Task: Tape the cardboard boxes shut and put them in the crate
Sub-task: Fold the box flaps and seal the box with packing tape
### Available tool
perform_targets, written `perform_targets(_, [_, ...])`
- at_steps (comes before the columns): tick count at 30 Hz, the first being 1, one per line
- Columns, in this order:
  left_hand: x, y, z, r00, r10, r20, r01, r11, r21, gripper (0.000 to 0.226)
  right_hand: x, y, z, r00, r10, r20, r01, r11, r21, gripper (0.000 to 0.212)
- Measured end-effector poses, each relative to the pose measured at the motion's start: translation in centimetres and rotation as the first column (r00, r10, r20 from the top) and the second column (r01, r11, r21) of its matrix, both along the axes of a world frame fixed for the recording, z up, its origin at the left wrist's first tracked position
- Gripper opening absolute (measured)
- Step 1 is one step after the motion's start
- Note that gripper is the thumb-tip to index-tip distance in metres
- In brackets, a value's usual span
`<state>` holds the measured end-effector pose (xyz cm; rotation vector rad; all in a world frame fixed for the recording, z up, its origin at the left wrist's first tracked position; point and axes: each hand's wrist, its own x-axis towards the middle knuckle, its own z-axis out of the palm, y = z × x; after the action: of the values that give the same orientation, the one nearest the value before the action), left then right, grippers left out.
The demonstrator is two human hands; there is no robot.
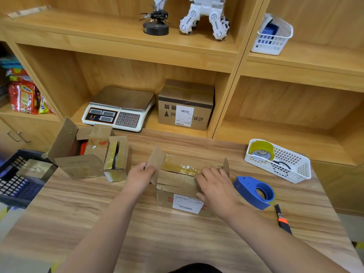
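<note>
Your left hand and right hand are bare, forearms likewise uncovered; dark garment visible at lower frame edge.

Light-wood shelving unit behind wood-grain table; cabinet doors with metal handles lower left; even light.

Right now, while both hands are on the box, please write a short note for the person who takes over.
Left hand holds the left side flap of the centre box; right hand presses its top flap down.
The right side flap stands up; the box is not closed.
Tape dispenser lies on the table right of it, untouched.
Done: one taped box lies in the crate.
Left: tape this box and the two open boxes further left, then crate all three.
</note>
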<state>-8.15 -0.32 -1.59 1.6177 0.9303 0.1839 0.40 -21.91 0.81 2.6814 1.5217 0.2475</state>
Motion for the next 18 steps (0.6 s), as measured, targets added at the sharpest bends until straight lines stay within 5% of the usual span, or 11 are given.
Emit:
perform_targets(6, [0.3,0.2,-0.1,0.998,-0.069,-0.010,0.069,0.997,-0.039,0.005,-1.6,-1.8,-0.3,0.984,0.177,-0.006,-0.172,0.963,0.208,0.023])
perform_targets(12, [0.6,-1.0,0.0,0.992,-0.110,-0.065,0.115,0.990,0.082,0.027,-2.8,-2.4,-0.6,0.952,0.251,-0.173,-0.247,0.968,0.046,0.044])
perform_targets(18, [0.0,-3.4,0.2,0.995,-0.078,-0.070,0.099,0.911,0.401,0.023,-2.0,-0.3,0.6,0.960,0.120,-0.255,-0.142,0.987,-0.073,0.043])
